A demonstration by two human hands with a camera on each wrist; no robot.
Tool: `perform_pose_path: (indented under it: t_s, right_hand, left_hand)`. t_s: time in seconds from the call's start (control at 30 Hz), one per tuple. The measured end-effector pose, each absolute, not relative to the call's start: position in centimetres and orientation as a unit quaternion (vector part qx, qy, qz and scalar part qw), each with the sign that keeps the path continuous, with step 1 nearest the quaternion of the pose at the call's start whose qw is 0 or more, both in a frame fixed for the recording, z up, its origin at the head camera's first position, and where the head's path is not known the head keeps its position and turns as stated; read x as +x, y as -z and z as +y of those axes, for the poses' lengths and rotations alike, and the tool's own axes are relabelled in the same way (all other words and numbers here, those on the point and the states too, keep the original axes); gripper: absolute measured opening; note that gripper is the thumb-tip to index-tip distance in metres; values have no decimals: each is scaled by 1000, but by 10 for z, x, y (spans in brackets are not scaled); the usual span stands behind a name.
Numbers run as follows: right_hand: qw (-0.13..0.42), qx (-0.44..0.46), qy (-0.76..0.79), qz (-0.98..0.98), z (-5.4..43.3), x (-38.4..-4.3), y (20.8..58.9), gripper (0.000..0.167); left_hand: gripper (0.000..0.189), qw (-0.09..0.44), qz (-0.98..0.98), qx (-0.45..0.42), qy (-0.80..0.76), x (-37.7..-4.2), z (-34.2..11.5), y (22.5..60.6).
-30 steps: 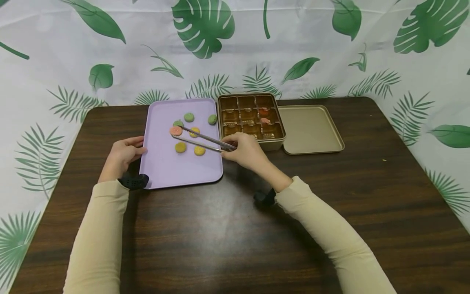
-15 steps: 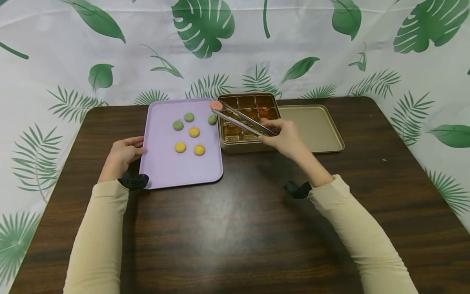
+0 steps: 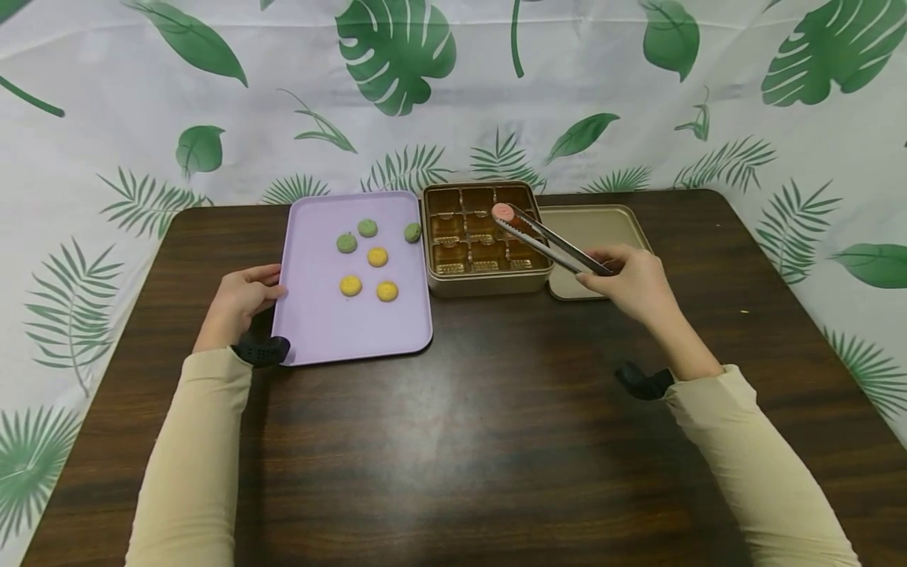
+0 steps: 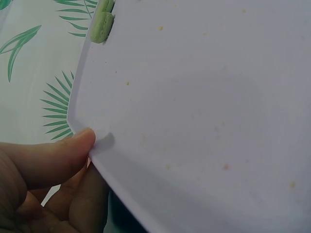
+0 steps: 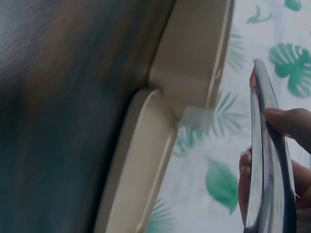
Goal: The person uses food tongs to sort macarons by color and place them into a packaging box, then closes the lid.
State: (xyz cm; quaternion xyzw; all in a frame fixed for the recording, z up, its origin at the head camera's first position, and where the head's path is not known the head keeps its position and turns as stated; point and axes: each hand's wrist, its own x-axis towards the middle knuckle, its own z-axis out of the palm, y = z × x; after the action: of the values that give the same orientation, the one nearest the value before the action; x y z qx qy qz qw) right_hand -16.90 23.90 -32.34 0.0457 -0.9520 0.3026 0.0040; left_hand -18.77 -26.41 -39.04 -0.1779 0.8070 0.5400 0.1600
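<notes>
My right hand [image 3: 634,283] grips metal tongs [image 3: 560,250], whose tips pinch a pink macaron [image 3: 503,213] over the right column of the gold box [image 3: 489,285]. In the right wrist view, thumb and fingers squeeze the tongs [image 5: 265,160] from both sides; only a sliver of pink shows at the tips. My left hand [image 3: 244,299] pinches the left edge of a lilac tray [image 3: 319,331], thumb on the rim and fingers beneath in the left wrist view. Green macarons [image 3: 346,242] and yellow macarons [image 3: 378,257] lie on the tray's upper half.
The box has a brown divided insert [image 3: 448,227] and stands against the tray's right side. A shallow gold lid [image 3: 602,222] lies just right of it, partly behind the right hand. A leaf-print cloth [image 3: 283,102] hangs behind the dark wooden table [image 3: 439,441].
The tongs have lifted the pink macaron off the tray and carried it rightward to above the box's right column. The left hand has stayed on the tray's edge.
</notes>
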Motion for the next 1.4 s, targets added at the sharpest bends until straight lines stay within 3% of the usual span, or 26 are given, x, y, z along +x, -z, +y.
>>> perform_pose_path:
  t_s: [0.5,1.4]
  right_hand:
    - [-46,27,-294,-954,276,-151,331,50]
    - [-79,27,-282,-956,272,-152,327,58]
  left_hand:
    - [57,159,807,-188,-537,-189,-264,390]
    - [57,164,803,-188,-542,-190,-265,390]
